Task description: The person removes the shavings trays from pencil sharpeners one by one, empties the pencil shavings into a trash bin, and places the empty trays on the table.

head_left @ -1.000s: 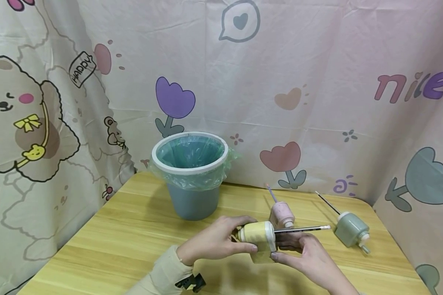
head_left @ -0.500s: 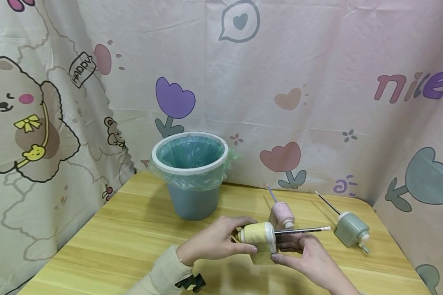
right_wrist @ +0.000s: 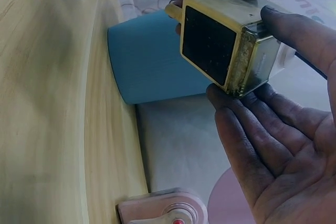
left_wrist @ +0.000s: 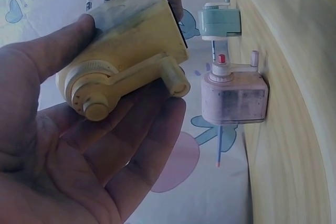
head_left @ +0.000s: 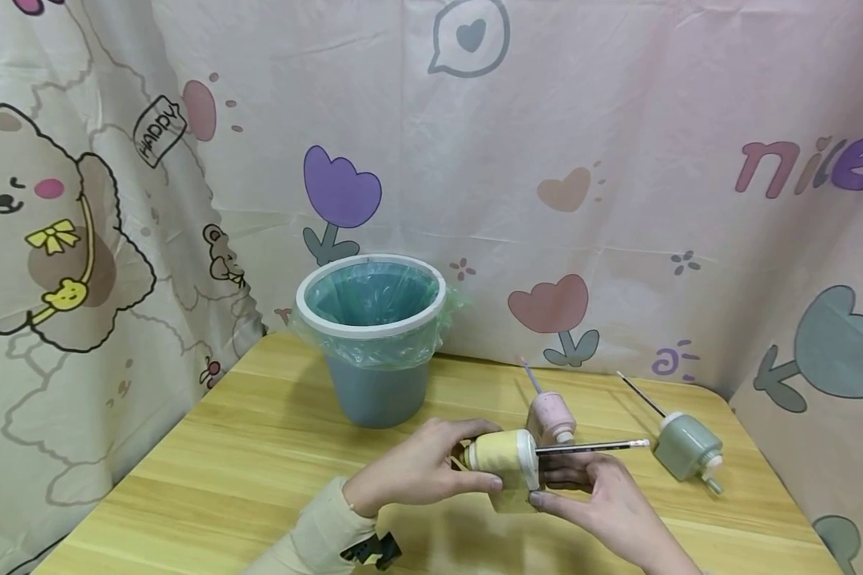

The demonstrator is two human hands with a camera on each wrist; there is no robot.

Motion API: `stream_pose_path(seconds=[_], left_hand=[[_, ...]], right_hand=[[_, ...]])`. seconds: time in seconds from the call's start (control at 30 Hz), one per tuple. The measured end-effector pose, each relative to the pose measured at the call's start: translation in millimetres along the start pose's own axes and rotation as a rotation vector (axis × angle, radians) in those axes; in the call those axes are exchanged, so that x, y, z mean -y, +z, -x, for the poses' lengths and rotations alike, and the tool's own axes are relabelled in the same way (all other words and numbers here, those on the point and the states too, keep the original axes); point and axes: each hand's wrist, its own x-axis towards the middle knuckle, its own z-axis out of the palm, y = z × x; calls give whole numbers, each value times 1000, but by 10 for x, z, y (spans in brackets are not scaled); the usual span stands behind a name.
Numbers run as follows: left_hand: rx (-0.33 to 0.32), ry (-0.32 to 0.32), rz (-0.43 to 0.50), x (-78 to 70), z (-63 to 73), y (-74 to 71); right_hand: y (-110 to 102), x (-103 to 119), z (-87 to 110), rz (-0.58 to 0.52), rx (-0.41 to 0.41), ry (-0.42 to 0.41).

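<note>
A yellow crank pencil sharpener (head_left: 502, 457) is held above the table between both hands, with a dark striped pencil (head_left: 593, 447) sticking out of its white front. My left hand (head_left: 427, 467) grips the crank end, thumb on one side and fingers on the other. The crank handle (left_wrist: 139, 74) shows in the left wrist view, close over the left fingers. My right hand (head_left: 614, 503) pinches the clear shavings drawer (right_wrist: 257, 61) at the front, thumb on one side and fingertips on the other. Shavings show inside the drawer, and a dark pad covers the sharpener's base.
Behind the hands lie a pink sharpener (head_left: 550, 417) and a grey-green sharpener (head_left: 688, 447), each with a pencil in it. A grey-blue bin (head_left: 377, 391) lined with a green plastic bag stands at the back of the wooden table (head_left: 208, 455). Printed cloth hangs behind.
The head view has shifted very slightly. Both hands keep their hold on the yellow sharpener in the same place.
</note>
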Motion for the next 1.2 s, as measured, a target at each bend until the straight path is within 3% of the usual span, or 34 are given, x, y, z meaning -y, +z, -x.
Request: stream_pose_path(seconds=[0.23, 0.5, 0.83, 1.2], left_hand=[[2, 9, 0, -15, 7, -12], [-12, 3, -7, -30, 8, -22], [-9, -10, 13, -60, 4, -23], [-32, -32, 19, -58, 6, -18]], right_hand=[[-8, -4, -1, -63, 51, -37], [19, 32, -3, -28, -6, -2], [-8, -2, -5, -108, 39, -13], [2, 13, -4, -38, 11, -3]])
